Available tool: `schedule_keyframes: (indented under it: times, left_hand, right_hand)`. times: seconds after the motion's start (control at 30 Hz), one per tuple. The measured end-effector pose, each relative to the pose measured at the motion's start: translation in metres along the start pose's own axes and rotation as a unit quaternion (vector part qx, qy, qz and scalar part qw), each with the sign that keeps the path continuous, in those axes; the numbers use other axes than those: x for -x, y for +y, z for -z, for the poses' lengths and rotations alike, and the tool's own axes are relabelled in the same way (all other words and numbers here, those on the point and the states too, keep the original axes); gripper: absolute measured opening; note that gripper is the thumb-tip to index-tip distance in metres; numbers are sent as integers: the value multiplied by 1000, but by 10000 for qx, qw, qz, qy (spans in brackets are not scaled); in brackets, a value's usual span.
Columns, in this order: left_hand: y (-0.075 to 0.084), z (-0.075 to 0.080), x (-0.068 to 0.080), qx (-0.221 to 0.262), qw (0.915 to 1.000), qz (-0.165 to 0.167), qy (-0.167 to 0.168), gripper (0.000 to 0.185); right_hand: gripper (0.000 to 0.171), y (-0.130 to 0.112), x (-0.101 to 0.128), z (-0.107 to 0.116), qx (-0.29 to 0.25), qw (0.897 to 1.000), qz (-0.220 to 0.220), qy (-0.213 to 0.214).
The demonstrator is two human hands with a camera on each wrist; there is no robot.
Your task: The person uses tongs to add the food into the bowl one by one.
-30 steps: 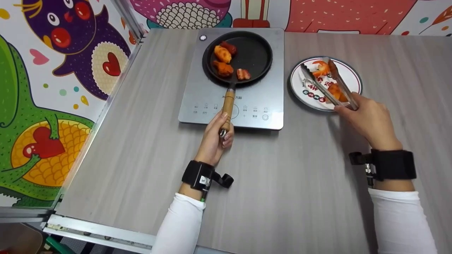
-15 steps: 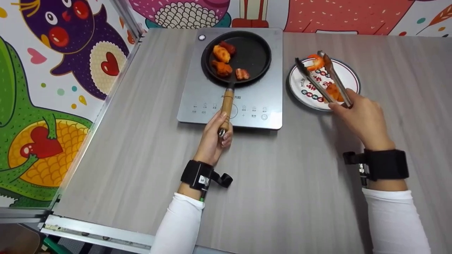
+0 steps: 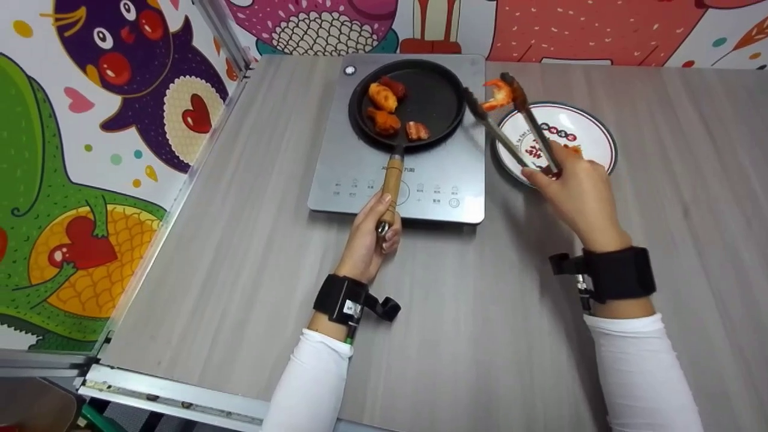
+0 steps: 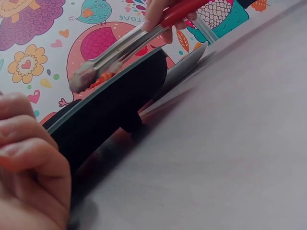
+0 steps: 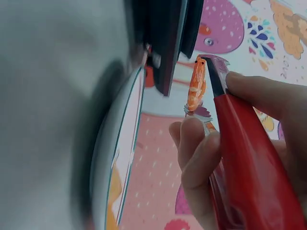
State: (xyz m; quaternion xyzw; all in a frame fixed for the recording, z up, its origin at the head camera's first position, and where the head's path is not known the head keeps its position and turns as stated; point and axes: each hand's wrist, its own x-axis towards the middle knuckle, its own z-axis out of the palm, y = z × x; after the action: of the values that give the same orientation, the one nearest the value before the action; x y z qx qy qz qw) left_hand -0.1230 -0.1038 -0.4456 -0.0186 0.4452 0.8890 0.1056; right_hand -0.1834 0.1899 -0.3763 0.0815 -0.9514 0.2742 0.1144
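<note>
My left hand (image 3: 383, 223) grips the wooden handle (image 3: 391, 180) of a black frying pan (image 3: 435, 96) on a grey induction cooker (image 3: 432, 180). Several browned food pieces (image 3: 384, 120) lie in the pan's left half. My right hand (image 3: 549, 174) grips red-handled metal tongs (image 3: 510, 129) that pinch an orange shrimp (image 3: 498, 93) in the air, between the pan's right rim and a white patterned plate (image 3: 591, 129). From the left wrist view the tongs (image 4: 124, 48) and shrimp (image 4: 100, 79) hang just above the pan's rim (image 4: 110, 105). The right wrist view shows the shrimp (image 5: 196, 84) at the tong tips.
The cooker stands at the back middle of a grey wood-grain table (image 3: 480, 312). Another orange piece (image 3: 573, 150) lies on the plate, mostly hidden by my right hand. A colourful cartoon wall (image 3: 90, 150) runs along the left side and the back.
My right hand lifted the shrimp off the plate in the tongs and carried it left and up to the pan's right rim. The left hand stayed on the pan handle.
</note>
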Motion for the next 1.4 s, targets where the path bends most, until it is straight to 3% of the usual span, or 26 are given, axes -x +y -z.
schedule_keyframes:
  times: [0.17,0.3,0.5,1.13,1.4]
  left_hand:
    - [-1,0,0,14,10000,-74,-12,51]
    - [-1,-1,0,-44,9999,-124,13,52]
    - [-2,-1,0,-37,9999,-111,44,53]
    - [-1,1,1,-50,9998,-165,53,49]
    - [-2,0,-1,-80,9999,-104,64,52]
  right_hand:
    - [62,-20,-7,-12,-171,9991,-85,-373]
    - [57,-33,-12,-22,-286,9979,-19,-583]
    - [63,-47,-18,-29,-488,9956,2,-801]
    - [68,-65,-33,-42,-480,9918,198,-1171]
    - [61,-68,-36,-38,-355,9904,294,-1301]
